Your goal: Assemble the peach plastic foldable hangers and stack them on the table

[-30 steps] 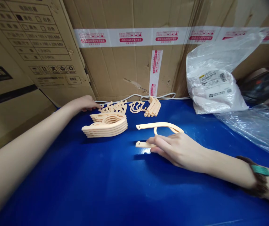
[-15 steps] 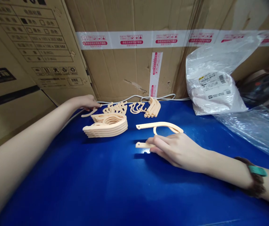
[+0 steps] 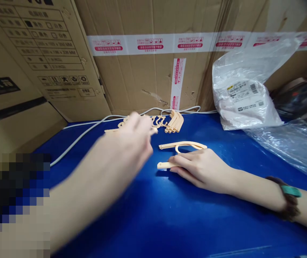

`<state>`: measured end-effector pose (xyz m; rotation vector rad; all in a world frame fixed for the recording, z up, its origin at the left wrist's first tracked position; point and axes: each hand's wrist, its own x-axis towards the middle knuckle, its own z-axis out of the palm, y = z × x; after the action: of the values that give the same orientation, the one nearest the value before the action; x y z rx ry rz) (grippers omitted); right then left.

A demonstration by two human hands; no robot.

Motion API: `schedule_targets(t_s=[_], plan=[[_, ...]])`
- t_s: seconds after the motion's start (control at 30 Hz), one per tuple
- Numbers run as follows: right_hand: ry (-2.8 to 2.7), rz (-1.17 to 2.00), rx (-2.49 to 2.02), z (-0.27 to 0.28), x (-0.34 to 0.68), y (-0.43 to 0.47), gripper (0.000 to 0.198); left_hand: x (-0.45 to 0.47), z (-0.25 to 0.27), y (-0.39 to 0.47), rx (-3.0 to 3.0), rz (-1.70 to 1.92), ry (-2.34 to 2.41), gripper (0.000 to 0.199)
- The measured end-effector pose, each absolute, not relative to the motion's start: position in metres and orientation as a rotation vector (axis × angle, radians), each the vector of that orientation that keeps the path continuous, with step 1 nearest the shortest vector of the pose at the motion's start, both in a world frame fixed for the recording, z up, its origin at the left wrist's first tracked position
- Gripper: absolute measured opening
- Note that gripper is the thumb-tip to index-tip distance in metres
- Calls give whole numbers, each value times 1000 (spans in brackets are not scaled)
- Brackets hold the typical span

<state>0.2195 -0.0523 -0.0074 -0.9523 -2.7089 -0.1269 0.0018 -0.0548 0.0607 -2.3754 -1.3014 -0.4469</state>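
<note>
My right hand (image 3: pixel 200 166) is closed around a beige plastic folding hanger (image 3: pixel 181 145), whose two arms point left, their holed ends apart. A curved part shows between the arms; the rest is under my fingers. My left hand (image 3: pixel 135 138) is blurred by motion, to the left of that hanger. From its fingers sticks out the end of a small beige hanger piece (image 3: pixel 154 131), mostly hidden. Behind the hands lie loose beige hooks (image 3: pixel 158 121) and a bundle of curved hanger arms (image 3: pixel 175 122). My left hand covers most of the stack of hangers.
A white cable (image 3: pixel 89 129) runs along the back of the blue table (image 3: pixel 153 222). Cardboard boxes (image 3: pixel 142 79) stand behind and at the left. At the right are a filled plastic bag (image 3: pixel 246 100) and a clear plastic sheet (image 3: pixel 290 147).
My left hand has moved right from the back left, carrying the curved piece it was touching, and now passes in front of the stack. The right hand with its hanger has barely shifted.
</note>
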Motion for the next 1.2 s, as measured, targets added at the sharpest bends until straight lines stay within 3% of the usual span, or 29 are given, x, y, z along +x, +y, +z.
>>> schedule_targets(t_s=[0.17,0.33,0.53,0.8,1.2], plan=[[-2742,-136,-911,-10,220,-50,32,11,16,-75,-2597,-387,-1046,12],[-2767,-159,-866,-11,220,-49,32,2,1,-56,-2786,-154,-1304,17],[-2797,-222,-883,-10,220,-52,34,-2,0,-54,-2891,-229,-1468,30],[-2841,-191,-918,-10,220,-52,32,-6,-2,-51,-3013,-469,-1445,29],[-2680,-248,-886,-13,220,-51,35,-11,-2,-48,-3147,-527,-1407,39]])
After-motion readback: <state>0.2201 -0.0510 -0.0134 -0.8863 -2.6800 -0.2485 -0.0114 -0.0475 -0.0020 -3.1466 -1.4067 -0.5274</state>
